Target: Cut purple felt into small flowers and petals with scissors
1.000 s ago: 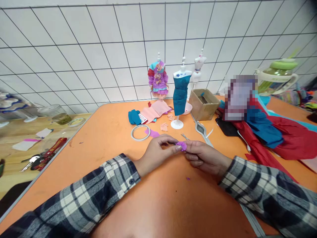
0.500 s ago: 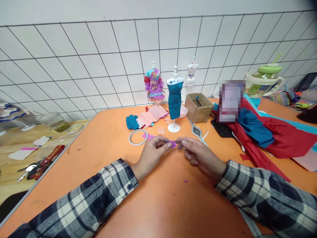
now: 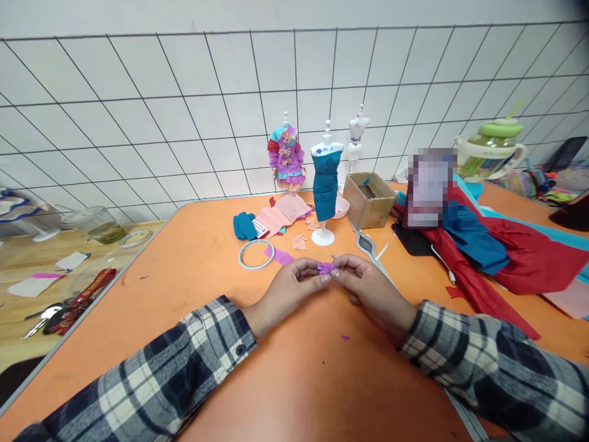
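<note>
Head view shows a small purple pleated piece point(image 3: 326, 268) held above the orange surface point(image 3: 257, 380), between two hands that meet fingertip to fingertip. The left hand point(image 3: 288, 287) pinches its left side between thumb and fingers; the right hand point(image 3: 375, 293) grips its right side the same way, its lower fingers curled and partly hidden. Just beyond them stands a mannequin in a teal wrap point(image 3: 324, 184), upright on a round white base. To its left lie a white ring point(image 3: 256, 255), a flat purple scrap point(image 3: 281, 256) touching or just beside it, and pink sheets point(image 3: 283, 215). A cardboard box point(image 3: 370, 201) stands right of the mannequin. Nearer the person, a tiny purple shred point(image 3: 345, 338) rests on the surface, apart from both hands.
</note>
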Motion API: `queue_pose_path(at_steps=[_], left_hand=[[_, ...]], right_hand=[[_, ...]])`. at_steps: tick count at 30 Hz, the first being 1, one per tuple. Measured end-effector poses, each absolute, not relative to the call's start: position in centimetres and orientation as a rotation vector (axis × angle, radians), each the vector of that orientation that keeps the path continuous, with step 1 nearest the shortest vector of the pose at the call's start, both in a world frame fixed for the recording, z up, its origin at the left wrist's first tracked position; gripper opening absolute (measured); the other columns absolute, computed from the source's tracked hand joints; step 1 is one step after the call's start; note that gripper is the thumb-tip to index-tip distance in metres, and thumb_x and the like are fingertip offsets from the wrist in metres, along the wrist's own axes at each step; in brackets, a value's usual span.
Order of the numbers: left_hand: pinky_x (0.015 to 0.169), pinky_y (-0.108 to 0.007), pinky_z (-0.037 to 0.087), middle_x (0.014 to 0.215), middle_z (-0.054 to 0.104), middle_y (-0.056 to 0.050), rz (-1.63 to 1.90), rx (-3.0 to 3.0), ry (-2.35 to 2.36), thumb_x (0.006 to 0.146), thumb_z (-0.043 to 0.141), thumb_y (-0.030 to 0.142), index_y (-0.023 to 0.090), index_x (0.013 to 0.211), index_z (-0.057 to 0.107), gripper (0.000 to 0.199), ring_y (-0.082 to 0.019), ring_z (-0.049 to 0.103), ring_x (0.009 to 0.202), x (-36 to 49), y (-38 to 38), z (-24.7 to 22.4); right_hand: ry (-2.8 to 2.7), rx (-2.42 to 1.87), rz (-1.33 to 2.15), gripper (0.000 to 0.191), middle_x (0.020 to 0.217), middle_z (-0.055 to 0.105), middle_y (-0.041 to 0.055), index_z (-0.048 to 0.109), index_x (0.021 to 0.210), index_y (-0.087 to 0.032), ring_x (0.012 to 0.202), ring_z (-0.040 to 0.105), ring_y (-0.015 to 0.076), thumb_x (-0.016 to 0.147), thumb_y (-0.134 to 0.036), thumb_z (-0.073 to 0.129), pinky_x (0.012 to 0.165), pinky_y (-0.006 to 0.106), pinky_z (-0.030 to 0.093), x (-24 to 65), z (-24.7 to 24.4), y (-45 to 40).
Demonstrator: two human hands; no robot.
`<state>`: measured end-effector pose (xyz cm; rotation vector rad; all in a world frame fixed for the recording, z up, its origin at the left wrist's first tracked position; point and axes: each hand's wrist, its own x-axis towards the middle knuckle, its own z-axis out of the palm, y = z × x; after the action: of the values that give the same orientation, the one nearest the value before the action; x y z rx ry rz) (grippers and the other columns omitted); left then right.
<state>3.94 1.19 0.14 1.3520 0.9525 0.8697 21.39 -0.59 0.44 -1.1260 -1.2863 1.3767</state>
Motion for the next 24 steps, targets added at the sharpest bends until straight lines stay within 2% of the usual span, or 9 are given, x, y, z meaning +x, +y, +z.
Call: queue_pose_path(at_steps=[2,7,11,16,20,24], left_hand=[[0.074,-0.026,0.044,0.086,0.069,-0.005,0.833,1.431,1.005,0.075,0.073,0.040,0.013,0.084,0.067,0.029,-0.017,0.061,0.082,3.9,1.3,-0.1],[0.062,-0.024,0.039,0.073,0.064,-0.001,0.777,1.523,1.043,0.076,0.069,0.044,0.013,0.079,0.065,0.032,-0.013,0.054,0.067,3.9,1.0,-0.5],[0.061,-0.024,0.039,0.068,0.062,-0.001,0.742,1.619,1.077,0.073,0.071,0.042,0.014,0.073,0.064,0.029,-0.013,0.052,0.063,4.1,0.8,-0.7],[0.062,-0.024,0.040,0.072,0.065,-0.002,0.767,1.603,1.033,0.075,0.070,0.042,0.014,0.077,0.066,0.028,-0.014,0.054,0.066,4.0,1.0,-1.0],[0.059,-0.024,0.038,0.069,0.062,0.000,0.790,1.599,1.035,0.076,0.069,0.044,0.015,0.076,0.065,0.030,-0.013,0.052,0.063,3.9,1.1,-1.1],[0.059,-0.024,0.038,0.069,0.062,-0.001,0.812,1.635,1.061,0.077,0.068,0.044,0.015,0.075,0.065,0.029,-0.014,0.053,0.064,3.9,1.0,-0.9]], right_hand=[[-1.333,-1.120,1.361,0.025,0.071,0.053,-0.0019,0.058,0.083,-0.019,0.056,0.043,0.0094,0.076,-0.043,0.065,0.049,0.023,0.033,21.4,0.3,-0.6],[-1.623,-1.151,1.061,0.023,0.087,0.058,0.0021,0.063,0.098,-0.021,0.063,0.047,0.0121,0.080,-0.035,0.060,0.055,0.026,0.035,22.1,-0.1,-0.3],[-1.807,-1.168,0.821,0.012,0.079,0.056,0.0023,0.066,0.076,-0.020,0.065,0.047,0.0140,0.079,-0.030,0.061,0.059,0.028,0.036,22.4,-0.3,0.1],[-1.696,-1.248,0.981,0.017,0.075,0.056,0.0016,0.063,0.077,-0.019,0.065,0.048,0.0146,0.079,-0.034,0.059,0.060,0.028,0.037,22.7,-0.6,0.6],[-1.646,-1.193,1.153,0.019,0.073,0.057,0.0006,0.061,0.084,-0.019,0.065,0.049,0.0148,0.081,-0.037,0.057,0.062,0.029,0.038,22.9,-0.8,0.7],[-1.674,-1.206,1.093,0.020,0.076,0.060,0.0025,0.063,0.081,-0.018,0.066,0.051,0.0163,0.080,-0.038,0.060,0.062,0.029,0.038,22.7,-1.2,0.7]])
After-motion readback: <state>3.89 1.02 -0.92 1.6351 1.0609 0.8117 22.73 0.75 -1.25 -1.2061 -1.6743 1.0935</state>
